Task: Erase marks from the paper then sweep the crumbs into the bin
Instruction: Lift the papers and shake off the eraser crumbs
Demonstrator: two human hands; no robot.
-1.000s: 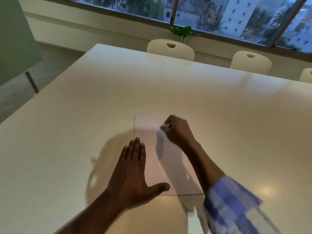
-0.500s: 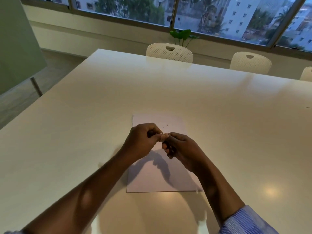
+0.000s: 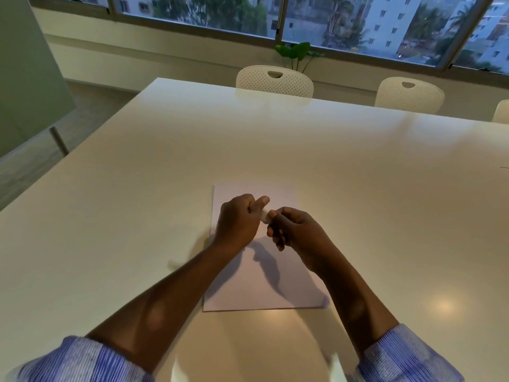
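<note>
Paper (image 3: 248, 295) on white table (image 3: 330, 161), left hand (image 3: 238, 221), right hand (image 3: 297, 230) pinching eraser (image 3: 264, 216), chairs (image 3: 275, 79) beyond

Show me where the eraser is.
Head view, centre: the eraser is pinched between the left hand and the right hand, above the far half of the paper.

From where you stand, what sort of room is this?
Probably an office meeting room: a long white table, white perforated chairs tucked along its far side, and a wide band of windows looking out on apartment blocks. A leafy plant stands below the windows.
</note>
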